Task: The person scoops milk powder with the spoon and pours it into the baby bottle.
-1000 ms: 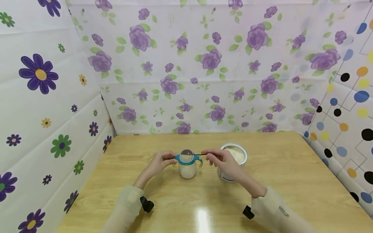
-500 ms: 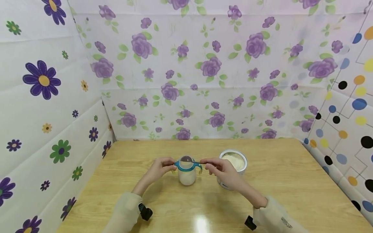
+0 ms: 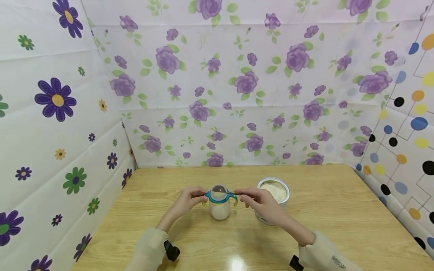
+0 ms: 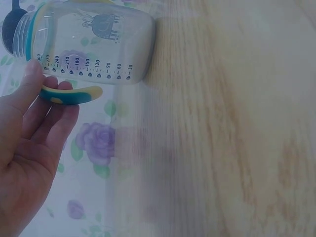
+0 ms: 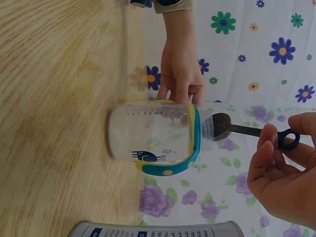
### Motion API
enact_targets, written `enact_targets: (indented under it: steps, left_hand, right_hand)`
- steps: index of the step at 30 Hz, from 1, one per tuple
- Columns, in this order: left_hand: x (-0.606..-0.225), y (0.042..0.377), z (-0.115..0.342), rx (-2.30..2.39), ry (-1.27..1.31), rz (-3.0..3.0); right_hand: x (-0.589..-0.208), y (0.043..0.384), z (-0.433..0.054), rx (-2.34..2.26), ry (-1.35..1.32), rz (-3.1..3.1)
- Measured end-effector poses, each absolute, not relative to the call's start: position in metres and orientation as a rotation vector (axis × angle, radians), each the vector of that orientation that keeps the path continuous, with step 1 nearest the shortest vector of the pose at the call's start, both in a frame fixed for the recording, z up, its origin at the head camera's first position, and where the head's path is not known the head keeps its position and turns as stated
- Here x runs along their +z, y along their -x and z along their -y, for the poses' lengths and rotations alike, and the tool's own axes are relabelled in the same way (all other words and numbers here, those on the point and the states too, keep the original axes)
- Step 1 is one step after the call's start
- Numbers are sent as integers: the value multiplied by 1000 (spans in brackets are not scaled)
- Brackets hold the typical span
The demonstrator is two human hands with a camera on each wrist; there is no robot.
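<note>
A clear baby bottle (image 3: pixel 220 211) stands upright on the table, with a blue and yellow two-handled collar and whitish contents at the bottom. My left hand (image 3: pixel 189 200) grips one handle (image 4: pixel 71 95) between thumb and fingers. From the other side, my right hand (image 3: pixel 262 202) pinches the ring-ended handle of a dark measuring scoop (image 5: pixel 244 130). The scoop's bowl (image 5: pixel 221 127) lies right at the bottle's open mouth, turned over it in the right wrist view. Printed volume marks show on the bottle's wall in the left wrist view.
An open can (image 3: pixel 286 187) of pale powder stands right of the bottle, behind my right hand and partly hidden by it. The wooden table (image 3: pixel 325 218) ends at flower-patterned cloth (image 3: pixel 200 113) at the back and left. Dotted cloth (image 3: pixel 407 150) hangs on the right.
The head view has tilted up, so everything sits lower in it. Both hands keep their holds, and the scoop stays at the bottle's mouth.
</note>
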State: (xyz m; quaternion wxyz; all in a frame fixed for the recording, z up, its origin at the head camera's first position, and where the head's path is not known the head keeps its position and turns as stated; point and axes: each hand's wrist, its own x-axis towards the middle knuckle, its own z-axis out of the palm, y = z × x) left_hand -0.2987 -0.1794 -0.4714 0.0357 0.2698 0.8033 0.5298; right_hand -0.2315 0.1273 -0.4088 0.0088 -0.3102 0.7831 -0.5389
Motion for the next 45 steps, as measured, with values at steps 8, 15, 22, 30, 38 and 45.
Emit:
enact_targets:
  steps: [8,15,22,30,38,45]
  left_hand:
    - [-465,300,183,1604,-818,-2488]
    - [-464,307,180,1562,-798,-2482]
    - [-467,308,173,1595,-864,-2447]
    - [-471,303,180,1601,-843,-2450]
    - [-470,301,179,1597,-810,-2451]
    - [-456,292,177,1599,-808,-2432]
  right_hand:
    - [-408,235,-124,-1689,992,-2472]
    - [-412,241,-129,-1714,1058,-2529]
    - [-412,241,-136,-1737,1062,-2523]
    - [-416,243,-132,-1794,1069,-2461]
    - [-416,243,-131,-1849,1009,-2511]
    - [-416,246,-134,-1946,953,-2458]
